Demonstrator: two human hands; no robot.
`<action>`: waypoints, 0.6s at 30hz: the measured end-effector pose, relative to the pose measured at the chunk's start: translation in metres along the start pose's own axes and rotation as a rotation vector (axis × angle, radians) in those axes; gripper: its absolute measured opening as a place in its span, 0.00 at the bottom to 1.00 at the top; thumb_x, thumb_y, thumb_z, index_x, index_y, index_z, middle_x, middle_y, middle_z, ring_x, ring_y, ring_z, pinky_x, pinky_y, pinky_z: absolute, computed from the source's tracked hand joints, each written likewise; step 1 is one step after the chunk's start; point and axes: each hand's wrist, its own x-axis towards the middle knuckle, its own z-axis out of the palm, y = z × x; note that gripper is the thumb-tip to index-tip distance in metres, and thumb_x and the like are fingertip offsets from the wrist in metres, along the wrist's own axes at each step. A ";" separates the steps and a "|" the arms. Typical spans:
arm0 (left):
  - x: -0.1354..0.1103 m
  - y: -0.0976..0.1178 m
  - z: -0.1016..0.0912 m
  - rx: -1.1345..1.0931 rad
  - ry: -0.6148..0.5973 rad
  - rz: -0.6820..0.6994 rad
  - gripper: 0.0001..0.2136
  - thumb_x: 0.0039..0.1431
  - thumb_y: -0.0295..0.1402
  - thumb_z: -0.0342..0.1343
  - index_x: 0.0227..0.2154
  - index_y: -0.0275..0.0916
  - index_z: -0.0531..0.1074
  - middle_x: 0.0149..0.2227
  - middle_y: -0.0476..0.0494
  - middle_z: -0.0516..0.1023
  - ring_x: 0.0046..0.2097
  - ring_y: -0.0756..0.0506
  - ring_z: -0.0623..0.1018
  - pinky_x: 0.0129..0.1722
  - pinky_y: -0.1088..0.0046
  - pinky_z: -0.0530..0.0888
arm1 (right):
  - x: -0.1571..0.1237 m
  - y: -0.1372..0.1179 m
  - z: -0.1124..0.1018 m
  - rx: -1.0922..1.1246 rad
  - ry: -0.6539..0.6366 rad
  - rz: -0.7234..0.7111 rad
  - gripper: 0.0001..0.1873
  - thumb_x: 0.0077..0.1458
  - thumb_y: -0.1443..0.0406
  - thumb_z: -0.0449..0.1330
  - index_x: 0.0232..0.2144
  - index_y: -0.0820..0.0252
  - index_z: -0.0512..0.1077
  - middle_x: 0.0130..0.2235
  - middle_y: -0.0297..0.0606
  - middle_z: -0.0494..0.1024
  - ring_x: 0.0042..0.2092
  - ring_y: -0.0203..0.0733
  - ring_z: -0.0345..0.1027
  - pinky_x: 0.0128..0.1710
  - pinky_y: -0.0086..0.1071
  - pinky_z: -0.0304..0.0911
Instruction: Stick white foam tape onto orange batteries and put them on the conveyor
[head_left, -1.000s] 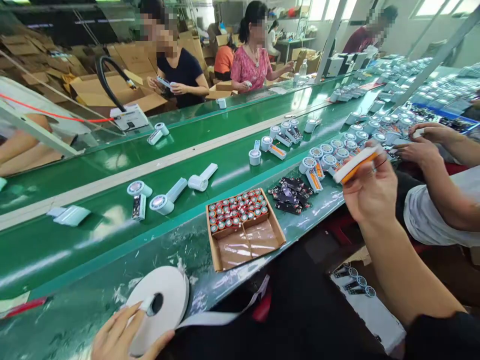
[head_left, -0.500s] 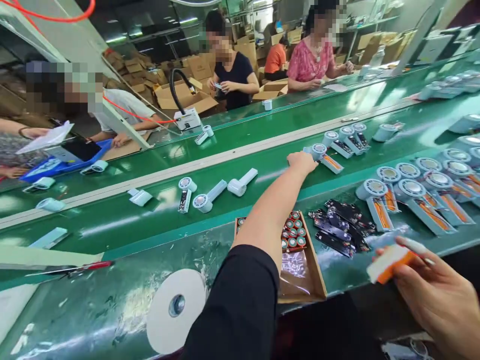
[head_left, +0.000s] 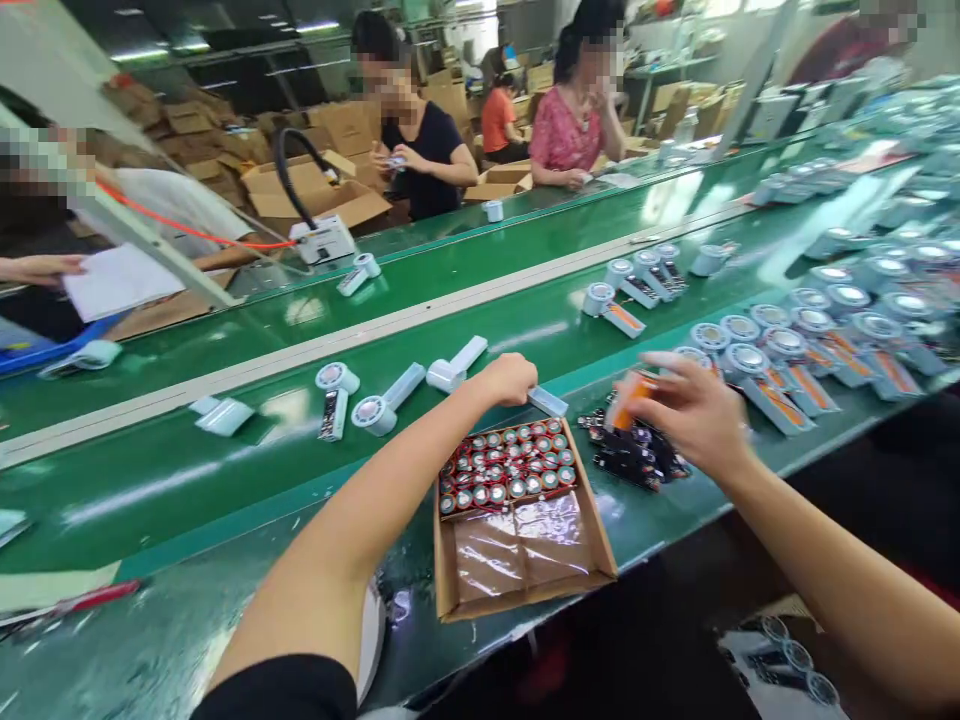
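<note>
My left hand (head_left: 510, 378) is closed over a white fan unit (head_left: 548, 402); only its pale handle sticks out, just above the far edge of the cardboard box (head_left: 525, 585). Red-topped batteries (head_left: 506, 470) fill the far half of that box. My right hand (head_left: 694, 410) grips a white and orange part (head_left: 628, 397) and hovers over a pile of black circuit boards (head_left: 634, 460) right of the box. The two hands are about a hand's width apart.
White fan units (head_left: 379, 412) lie scattered on the green conveyor belt (head_left: 225, 470), and several more with orange inserts (head_left: 787, 350) crowd the right. A white tape roll (head_left: 373, 640) shows under my left arm. People work across the belt among cardboard cartons (head_left: 322, 195).
My left hand has drawn back from the far side of the belt with a white fan unit. My right hand has moved up and left with the orange part, over the circuit boards.
</note>
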 end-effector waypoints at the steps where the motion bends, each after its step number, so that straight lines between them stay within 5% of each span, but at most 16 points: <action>1: 0.006 -0.002 -0.004 -0.015 -0.027 -0.005 0.05 0.43 0.25 0.64 0.26 0.39 0.81 0.30 0.43 0.82 0.38 0.44 0.79 0.40 0.73 0.71 | 0.023 0.002 0.017 -0.056 -0.078 -0.090 0.25 0.52 0.52 0.72 0.49 0.53 0.75 0.42 0.40 0.83 0.43 0.52 0.80 0.48 0.45 0.76; 4: 0.018 -0.010 -0.018 -0.077 -0.079 -0.028 0.07 0.47 0.34 0.67 0.31 0.42 0.83 0.30 0.48 0.82 0.32 0.48 0.77 0.33 0.75 0.68 | 0.078 0.015 0.057 -0.437 -0.293 -0.262 0.17 0.60 0.54 0.68 0.47 0.57 0.75 0.39 0.37 0.83 0.40 0.45 0.79 0.43 0.35 0.72; 8: 0.018 -0.020 -0.023 -0.142 0.009 -0.113 0.10 0.57 0.38 0.61 0.36 0.38 0.82 0.33 0.46 0.82 0.33 0.48 0.76 0.32 0.76 0.66 | 0.095 0.023 0.079 -1.036 -0.553 -0.296 0.17 0.66 0.52 0.65 0.49 0.56 0.75 0.39 0.39 0.82 0.43 0.49 0.78 0.41 0.32 0.67; 13: 0.024 -0.016 -0.013 -0.200 0.124 -0.201 0.11 0.58 0.33 0.58 0.41 0.37 0.81 0.39 0.43 0.83 0.38 0.46 0.78 0.37 0.75 0.69 | 0.086 0.013 0.091 -1.204 -0.634 -0.242 0.24 0.65 0.53 0.65 0.59 0.52 0.72 0.43 0.48 0.81 0.44 0.59 0.78 0.41 0.39 0.69; 18: 0.032 -0.005 -0.012 -0.217 0.151 -0.254 0.10 0.58 0.31 0.59 0.41 0.37 0.81 0.43 0.40 0.83 0.44 0.44 0.80 0.44 0.72 0.72 | 0.095 0.008 0.106 -1.273 -0.732 -0.187 0.19 0.67 0.53 0.61 0.49 0.61 0.79 0.47 0.53 0.80 0.49 0.61 0.76 0.45 0.42 0.71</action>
